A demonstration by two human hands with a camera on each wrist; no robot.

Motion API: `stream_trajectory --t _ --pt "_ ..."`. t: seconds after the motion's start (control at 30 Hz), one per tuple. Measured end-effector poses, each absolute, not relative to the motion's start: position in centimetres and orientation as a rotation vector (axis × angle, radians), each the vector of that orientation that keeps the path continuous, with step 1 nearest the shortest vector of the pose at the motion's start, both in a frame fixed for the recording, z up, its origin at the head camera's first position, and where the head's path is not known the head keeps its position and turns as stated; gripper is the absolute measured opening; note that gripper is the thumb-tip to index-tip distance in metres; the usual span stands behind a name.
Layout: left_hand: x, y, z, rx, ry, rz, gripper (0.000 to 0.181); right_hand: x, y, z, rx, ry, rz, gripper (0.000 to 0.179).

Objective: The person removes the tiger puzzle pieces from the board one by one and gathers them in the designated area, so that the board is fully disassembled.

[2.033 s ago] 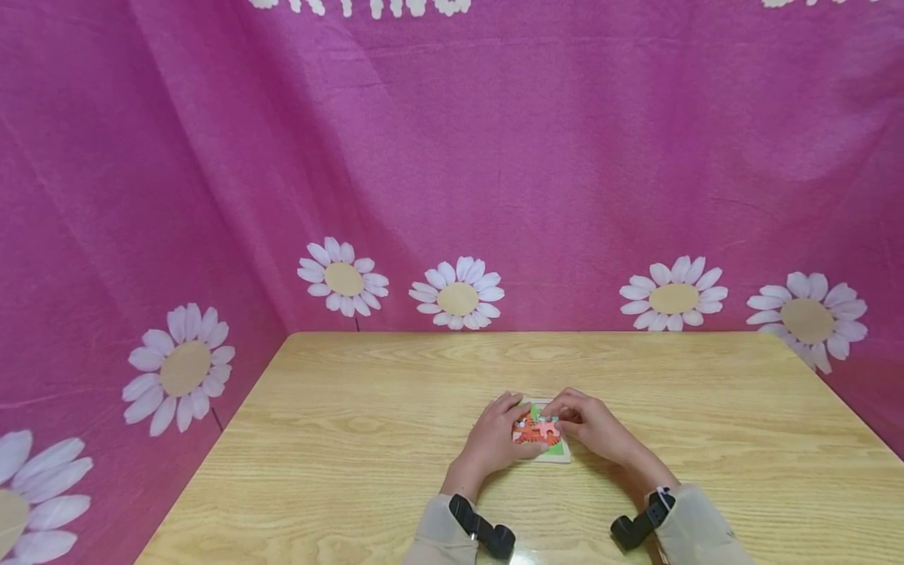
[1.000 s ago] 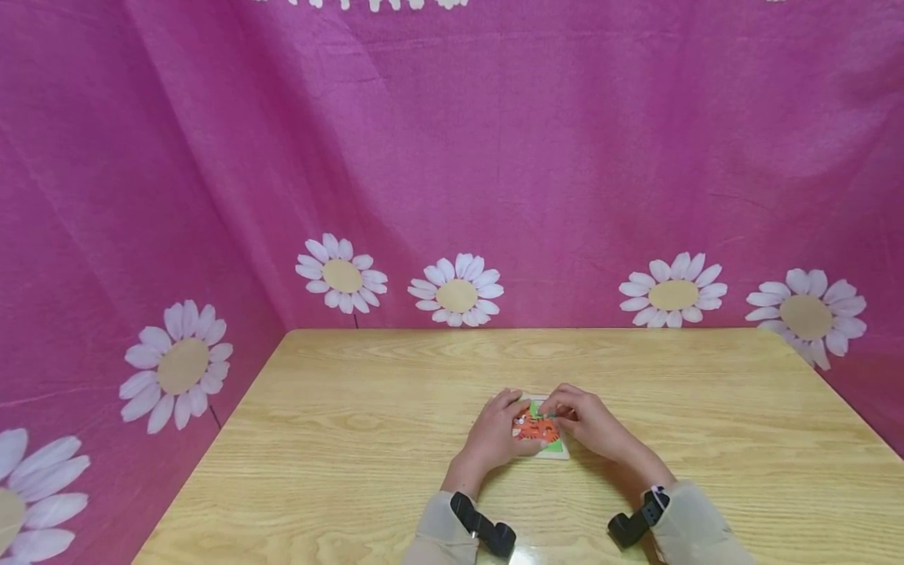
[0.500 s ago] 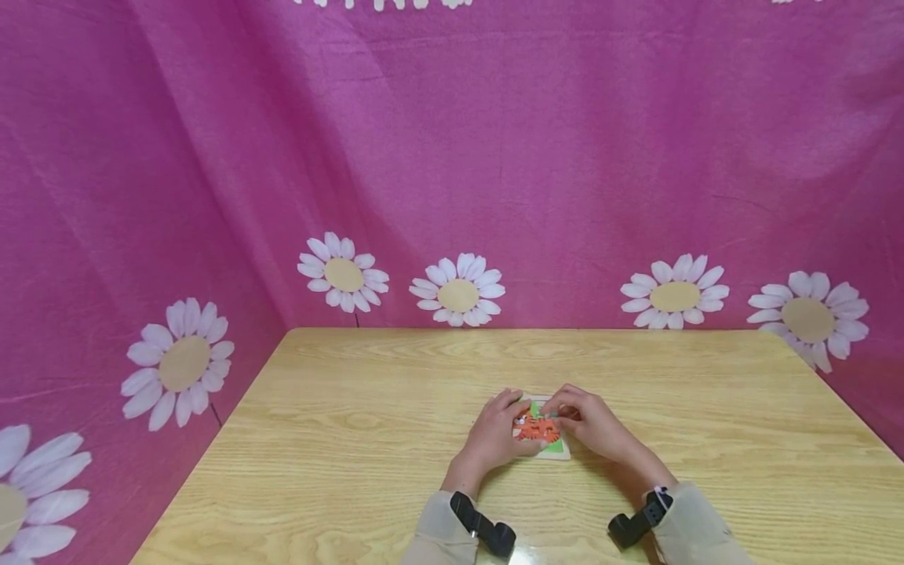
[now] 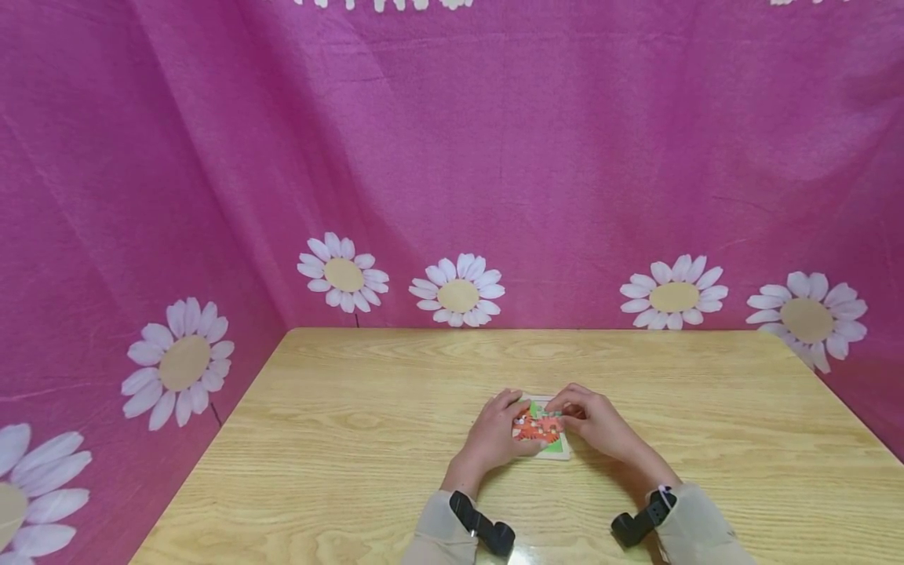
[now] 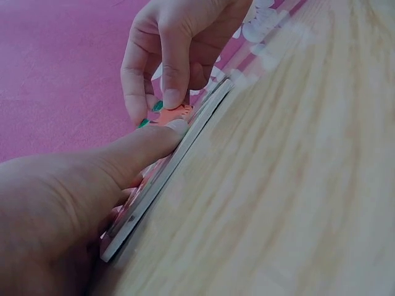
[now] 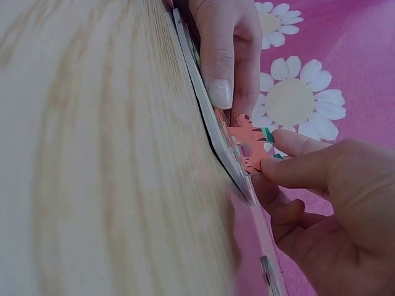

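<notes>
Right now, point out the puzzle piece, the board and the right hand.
Puzzle piece [image 6: 254,137]: right wrist view, striped orange face.
Board [image 5: 148,196]: left wrist view, side edge.
Right hand [image 4: 592,420]: head view, its back.

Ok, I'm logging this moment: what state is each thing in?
Puzzle board: lying on the table
Orange puzzle piece: tilted up, gripped; contact with board unclear
Left hand: holding the board by its edges
Right hand: pinching the piece between thumb and fingers
Left wrist device, right wrist device: strapped on
Curtain: hanging, creased
</notes>
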State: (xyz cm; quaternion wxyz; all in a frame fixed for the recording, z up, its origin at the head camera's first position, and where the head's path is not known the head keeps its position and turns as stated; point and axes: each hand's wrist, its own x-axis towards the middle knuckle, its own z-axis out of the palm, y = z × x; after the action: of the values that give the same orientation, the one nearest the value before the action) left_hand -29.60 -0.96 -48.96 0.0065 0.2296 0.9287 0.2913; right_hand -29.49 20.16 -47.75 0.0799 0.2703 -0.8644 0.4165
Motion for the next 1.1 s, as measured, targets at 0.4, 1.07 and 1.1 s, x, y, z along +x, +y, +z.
stream_trajectory --t 0.4,1.07,1.1 --pt "-29.6 -1.2 -48.8 0.753 2.910 0.917 0.071 -29.4 21.1 -47.5 0.782 -2.581 1.267 0.028" --pt "-29.6 -1.1 -48.9 0.730 2.878 0.942 0.071 -29.1 22.6 -47.9 0.710 -2.557 1.199 0.026" --pt "-29.6 -1.1 -49.0 0.731 2.877 0.945 0.071 -29.0 22.7 -47.9 0.713 -2.552 1.200 0.026"
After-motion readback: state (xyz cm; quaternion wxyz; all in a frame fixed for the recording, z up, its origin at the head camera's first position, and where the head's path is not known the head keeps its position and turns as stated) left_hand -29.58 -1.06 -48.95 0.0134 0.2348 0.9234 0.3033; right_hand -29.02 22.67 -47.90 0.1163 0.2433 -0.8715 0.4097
